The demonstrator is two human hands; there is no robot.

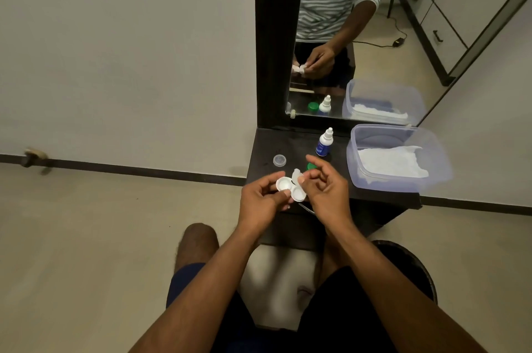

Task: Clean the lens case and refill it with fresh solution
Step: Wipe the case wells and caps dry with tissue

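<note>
One mirror (359,36) leans against the wall, dark-framed, reflecting the seated person's striped top and hands. One dark table (383,197) stands below it. One clear plastic tub (431,151) sits on the table's right side, white tissue (391,162) lying inside.

Two hands over the table's front edge, close together. Left hand (259,197): fingers and thumb curled round the left end of the case (290,188), holding it. One white case, two round wells, both uncapped and facing up, held above the table, not resting on it. Right hand (325,188): thumb and forefinger pinching a small white wad (296,174) at the case's far edge; other fingers loosely curled.

One bottle (324,143), white top, blue label, upright near the tub's left wall. Two caps lying on the table: one clear cap (279,160) left of the hands, one green cap (311,166) partly hidden behind the right fingers.
</note>
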